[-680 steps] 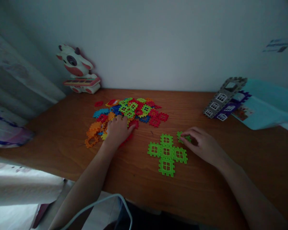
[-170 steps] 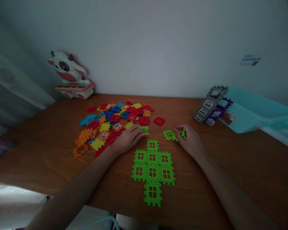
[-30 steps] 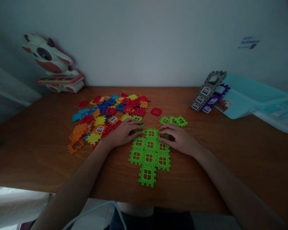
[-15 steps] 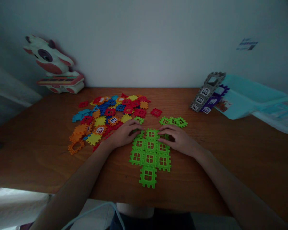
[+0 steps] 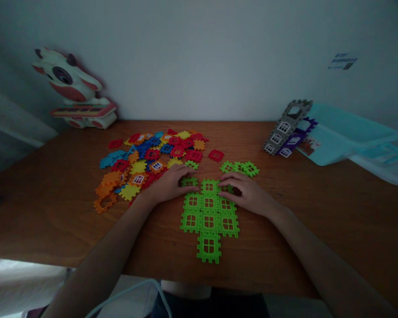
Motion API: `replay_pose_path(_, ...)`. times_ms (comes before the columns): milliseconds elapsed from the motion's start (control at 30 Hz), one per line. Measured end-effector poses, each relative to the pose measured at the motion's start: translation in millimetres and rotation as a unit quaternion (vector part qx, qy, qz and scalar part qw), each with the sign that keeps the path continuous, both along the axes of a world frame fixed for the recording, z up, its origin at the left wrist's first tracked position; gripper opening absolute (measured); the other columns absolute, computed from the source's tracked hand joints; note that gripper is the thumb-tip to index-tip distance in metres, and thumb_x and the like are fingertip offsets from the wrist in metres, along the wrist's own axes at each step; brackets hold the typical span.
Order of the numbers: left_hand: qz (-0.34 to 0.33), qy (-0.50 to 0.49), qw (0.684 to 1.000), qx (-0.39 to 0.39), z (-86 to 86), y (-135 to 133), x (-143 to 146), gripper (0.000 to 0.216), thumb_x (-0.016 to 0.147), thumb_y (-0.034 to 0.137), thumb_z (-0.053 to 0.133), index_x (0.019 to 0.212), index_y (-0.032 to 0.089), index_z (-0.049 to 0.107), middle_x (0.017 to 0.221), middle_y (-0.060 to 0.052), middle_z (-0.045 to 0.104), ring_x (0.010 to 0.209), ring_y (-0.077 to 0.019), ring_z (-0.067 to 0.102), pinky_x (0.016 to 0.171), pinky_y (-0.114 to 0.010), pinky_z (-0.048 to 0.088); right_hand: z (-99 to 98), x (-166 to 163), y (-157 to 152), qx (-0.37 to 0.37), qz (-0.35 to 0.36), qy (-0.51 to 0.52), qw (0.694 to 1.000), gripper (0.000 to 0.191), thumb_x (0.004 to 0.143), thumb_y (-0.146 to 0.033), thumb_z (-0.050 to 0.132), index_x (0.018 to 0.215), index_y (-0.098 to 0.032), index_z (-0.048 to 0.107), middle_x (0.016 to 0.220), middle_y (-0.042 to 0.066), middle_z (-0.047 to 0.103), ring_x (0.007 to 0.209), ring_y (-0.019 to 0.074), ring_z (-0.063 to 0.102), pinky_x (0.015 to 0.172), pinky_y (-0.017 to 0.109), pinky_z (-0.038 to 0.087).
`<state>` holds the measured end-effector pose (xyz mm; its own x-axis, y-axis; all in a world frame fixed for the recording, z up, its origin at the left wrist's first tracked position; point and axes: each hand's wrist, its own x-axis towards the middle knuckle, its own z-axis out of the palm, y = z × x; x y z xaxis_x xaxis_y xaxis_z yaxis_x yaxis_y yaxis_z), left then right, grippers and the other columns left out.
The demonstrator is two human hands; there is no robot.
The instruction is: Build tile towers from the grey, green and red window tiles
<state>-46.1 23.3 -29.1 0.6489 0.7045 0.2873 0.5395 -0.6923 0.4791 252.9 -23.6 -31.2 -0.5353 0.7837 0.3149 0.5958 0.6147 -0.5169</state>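
Flat green window tiles [image 5: 209, 221] are joined in a flat sheet on the table, with one tile [image 5: 208, 248] jutting out at the near end. My left hand [image 5: 170, 183] is beside the sheet's far left corner, thumb and fingers apart. Between them lies another green tile [image 5: 189, 182], with a gap showing between it and the sheet's top middle tile. On the far right corner, the fingers and thumb of my right hand [image 5: 247, 192] grip a green tile [image 5: 227, 189] by its edges, partly covering it.
Left of the sheet spreads a pile of coloured tiles [image 5: 152, 154]. Loose green tiles [image 5: 239, 168] lie beyond my right hand. Grey [image 5: 280, 128] and purple [image 5: 293, 140] joined tiles lean on a turquoise bin [image 5: 345, 132]. A cow toy keyboard [image 5: 82, 110] stands back left.
The green sheet has turned slightly, its near end shifting right. My left fingers have spread, and the tile by them now shows more, apart from the sheet. My right hand has barely moved.
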Motion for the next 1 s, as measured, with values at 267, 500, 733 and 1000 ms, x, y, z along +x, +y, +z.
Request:
replay_pose_path(267,-0.003,-0.035,0.998,-0.053,1.9,-3,3,0.039,0.086,0.049,0.073,0.115,0.023,0.067,0.114,-0.007,0.070,0.106,-0.0236,0.066,0.095,-0.041,0.054,1.5,-1,-1,-0.005,0.002,0.005,1.000,0.020,0.094,-0.038,0.068,0.110,-0.027,0.073,0.121,0.007,0.067,0.113,0.0224,0.064,0.102,0.043,0.051)
replay_pose_path(500,-0.044,-0.103,0.976,-0.186,0.4,-8,9,0.042,0.087,0.039,0.074,0.123,0.022,0.060,0.101,-0.004,0.072,0.090,-0.0181,0.070,0.078,-0.032,0.058,3.3,-1,-2,-0.006,-0.001,-0.013,1.000,0.021,0.093,-0.038,0.069,0.111,-0.028,0.073,0.121,0.007,0.067,0.114,0.0229,0.064,0.102,0.043,0.052)
replay_pose_path(733,-0.030,-0.016,0.996,-0.078,8.9,-3,-4,0.045,0.082,0.054,0.076,0.116,0.025,0.067,0.109,-0.006,0.070,0.103,-0.0233,0.065,0.091,-0.038,0.054,5.0,-1,-3,-0.010,-0.001,-0.013,1.000,0.021,0.093,-0.038,0.069,0.111,-0.028,0.073,0.122,0.007,0.067,0.114,0.0231,0.064,0.102,0.044,0.052)
replay_pose_path(1000,0.016,0.009,0.991,-0.133,7.1,0,-6,0.045,0.082,0.063,0.071,0.101,0.022,0.071,0.080,-0.001,0.064,0.072,-0.0169,0.061,0.063,-0.028,0.048,3.0,0,-2,-0.003,0.004,-0.012,1.000,0.022,0.093,-0.038,0.068,0.111,-0.027,0.073,0.123,0.008,0.066,0.114,0.0232,0.064,0.102,0.044,0.052)
